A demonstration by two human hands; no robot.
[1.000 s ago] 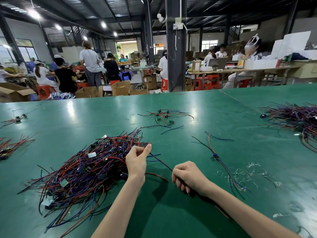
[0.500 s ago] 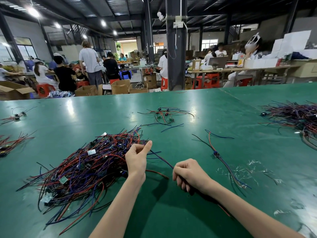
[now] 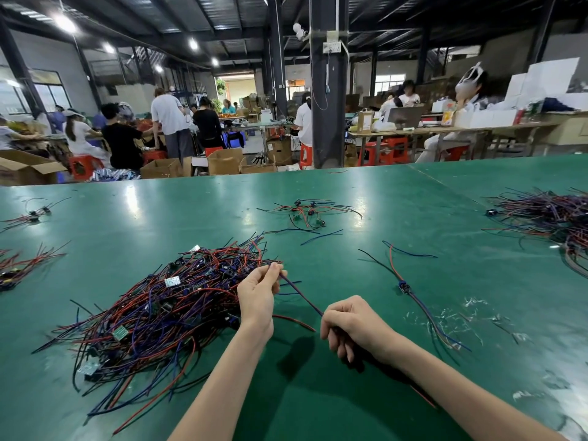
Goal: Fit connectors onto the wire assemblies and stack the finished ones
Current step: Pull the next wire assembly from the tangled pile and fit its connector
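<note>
Factory floor: worktables (image 3: 413, 198), wire heaps (image 3: 152, 310).

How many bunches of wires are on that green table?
5: a big pile front left, a small cluster far centre, a heap at the right edge, a near bunch and a far bunch at the left edge. One lone assembly lies front right; more may sit off-frame.
</note>
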